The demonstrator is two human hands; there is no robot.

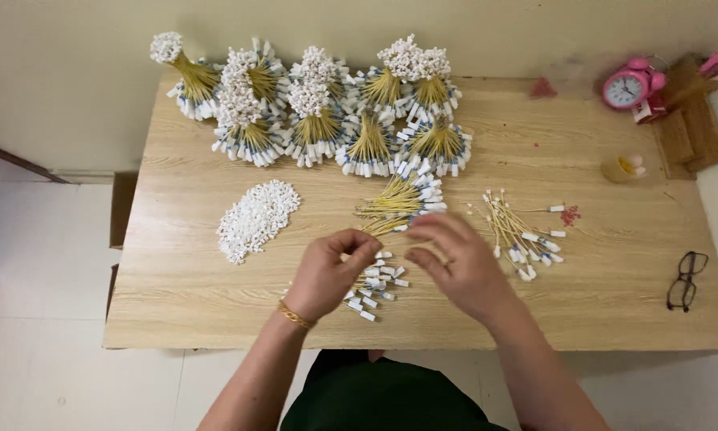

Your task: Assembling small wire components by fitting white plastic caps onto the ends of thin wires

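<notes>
Left hand (327, 275), right hand (454, 259): fingers pinched over loose yellow sticks (375, 283); grip contents unclear.

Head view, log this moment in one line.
left hand: pinching sticks | right hand: over sticks | table: bundles, caps

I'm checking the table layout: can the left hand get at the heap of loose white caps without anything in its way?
Probably yes. The left hand hovers just right of the heap of white caps, with only bare table between them. The tied bundles lie farther back, out of that path.
</notes>
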